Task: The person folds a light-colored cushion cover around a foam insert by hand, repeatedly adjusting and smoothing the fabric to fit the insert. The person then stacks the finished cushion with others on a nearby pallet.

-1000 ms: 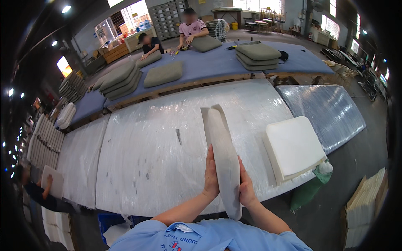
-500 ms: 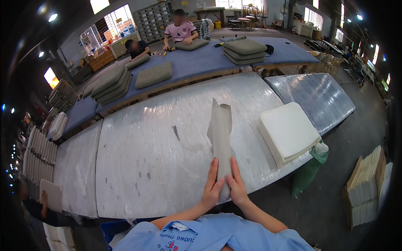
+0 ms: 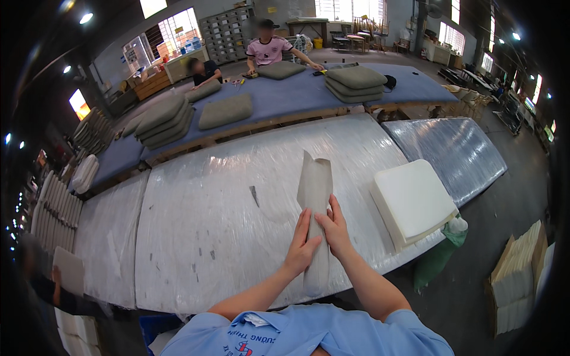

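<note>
A beige-grey roll of sheet material, probably cloth [image 3: 316, 178], lies lengthwise in front of me, its far end flared loosely and its near end close to the table edge. My left hand [image 3: 301, 248] cups its left side, fingers pointing away from me. On the opposite side my right hand [image 3: 336, 231] grips it slightly farther along, thumb across the top. Both hands press the roll between them. Beneath it is a wide table wrapped in clear plastic film [image 3: 196, 207].
To the right stands a stack of white foam pads [image 3: 412, 199], with a green sack [image 3: 436, 258] hanging beside the table. Beyond is a blue-topped table [image 3: 279, 89] bearing grey cushions [image 3: 225, 111], where two people work. At lower left another person's hand [image 3: 56, 276] holds a pad.
Both my hands have slid away from me along the roll, the right one farther. The person in pink has stretched an arm to the right across the blue table.
</note>
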A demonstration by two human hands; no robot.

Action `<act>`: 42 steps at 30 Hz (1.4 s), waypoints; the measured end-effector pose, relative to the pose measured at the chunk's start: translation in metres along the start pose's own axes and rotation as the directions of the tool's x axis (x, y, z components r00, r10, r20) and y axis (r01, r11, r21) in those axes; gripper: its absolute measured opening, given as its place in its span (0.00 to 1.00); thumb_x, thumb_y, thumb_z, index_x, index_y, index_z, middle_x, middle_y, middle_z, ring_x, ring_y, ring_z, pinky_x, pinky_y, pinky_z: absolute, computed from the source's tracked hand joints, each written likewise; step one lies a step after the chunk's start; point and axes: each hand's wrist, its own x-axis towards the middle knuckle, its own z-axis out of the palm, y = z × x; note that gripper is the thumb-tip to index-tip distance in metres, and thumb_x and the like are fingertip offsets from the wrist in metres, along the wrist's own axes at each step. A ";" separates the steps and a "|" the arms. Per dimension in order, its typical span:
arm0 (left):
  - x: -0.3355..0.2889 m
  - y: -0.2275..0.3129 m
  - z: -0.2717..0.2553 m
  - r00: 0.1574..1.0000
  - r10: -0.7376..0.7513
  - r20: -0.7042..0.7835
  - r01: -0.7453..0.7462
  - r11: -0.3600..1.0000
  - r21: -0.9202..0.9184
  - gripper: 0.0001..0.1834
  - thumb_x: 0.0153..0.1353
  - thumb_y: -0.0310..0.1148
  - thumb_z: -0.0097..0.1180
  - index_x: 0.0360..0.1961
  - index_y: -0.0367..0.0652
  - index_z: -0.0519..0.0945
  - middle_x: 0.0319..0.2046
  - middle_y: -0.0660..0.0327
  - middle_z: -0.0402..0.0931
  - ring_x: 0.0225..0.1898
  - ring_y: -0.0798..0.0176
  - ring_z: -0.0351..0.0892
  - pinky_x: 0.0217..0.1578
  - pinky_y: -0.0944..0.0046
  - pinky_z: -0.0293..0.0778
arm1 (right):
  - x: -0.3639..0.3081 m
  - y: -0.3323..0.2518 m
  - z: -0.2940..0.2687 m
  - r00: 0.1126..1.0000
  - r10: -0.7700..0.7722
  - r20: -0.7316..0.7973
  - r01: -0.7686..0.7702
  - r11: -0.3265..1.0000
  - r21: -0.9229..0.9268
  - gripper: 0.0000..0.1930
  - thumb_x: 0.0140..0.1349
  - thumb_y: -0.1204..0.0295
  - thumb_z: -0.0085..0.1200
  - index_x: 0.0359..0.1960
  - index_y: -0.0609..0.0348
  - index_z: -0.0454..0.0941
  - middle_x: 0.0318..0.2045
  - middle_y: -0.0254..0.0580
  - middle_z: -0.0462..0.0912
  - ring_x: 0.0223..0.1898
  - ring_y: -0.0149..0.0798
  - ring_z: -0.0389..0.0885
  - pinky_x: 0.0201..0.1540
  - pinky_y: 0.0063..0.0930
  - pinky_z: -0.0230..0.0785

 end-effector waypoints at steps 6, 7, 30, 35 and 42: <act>0.070 -0.018 -0.014 0.996 -0.075 -0.049 0.070 0.992 -0.103 0.44 0.68 0.28 0.47 0.82 0.38 0.44 0.82 0.51 0.42 0.82 0.55 0.38 0.78 0.60 0.40 | 0.067 -0.002 0.004 1.000 -0.023 0.010 0.023 1.000 0.011 0.48 0.64 0.68 0.61 0.81 0.60 0.45 0.71 0.66 0.63 0.69 0.52 0.69 0.69 0.40 0.65; 0.082 -0.017 -0.014 0.995 -0.092 -0.047 0.085 0.986 -0.144 0.43 0.68 0.29 0.46 0.82 0.38 0.44 0.82 0.51 0.43 0.82 0.55 0.40 0.77 0.61 0.42 | 0.078 -0.001 0.002 0.999 -0.041 0.008 0.041 0.999 -0.004 0.49 0.64 0.67 0.62 0.81 0.60 0.45 0.71 0.66 0.64 0.69 0.53 0.69 0.68 0.40 0.65; 0.258 -0.066 -0.047 0.947 -0.311 0.082 0.317 0.862 -0.396 0.30 0.77 0.56 0.46 0.50 0.36 0.82 0.42 0.59 0.83 0.43 0.64 0.79 0.48 0.64 0.75 | 0.228 -0.024 0.007 0.943 -0.291 -0.162 0.182 0.857 -0.482 0.19 0.70 0.58 0.58 0.28 0.62 0.79 0.25 0.45 0.82 0.28 0.39 0.78 0.36 0.38 0.71; 0.254 -0.064 -0.030 0.940 -0.340 -0.025 0.325 0.915 -0.240 0.42 0.77 0.65 0.33 0.48 0.32 0.83 0.43 0.54 0.83 0.45 0.61 0.80 0.50 0.61 0.75 | 0.243 -0.043 0.009 0.963 -0.236 -0.127 0.067 0.672 -0.737 0.25 0.61 0.53 0.64 0.18 0.63 0.77 0.18 0.46 0.78 0.22 0.38 0.76 0.30 0.39 0.70; 0.249 -0.075 -0.027 0.948 -0.317 -0.028 0.293 0.903 -0.313 0.43 0.77 0.66 0.33 0.57 0.31 0.79 0.49 0.53 0.82 0.49 0.63 0.80 0.53 0.63 0.75 | 0.257 -0.037 0.017 0.977 -0.197 -0.078 0.010 0.414 -0.910 0.14 0.56 0.59 0.63 0.29 0.58 0.87 0.32 0.53 0.89 0.35 0.55 0.88 0.43 0.47 0.79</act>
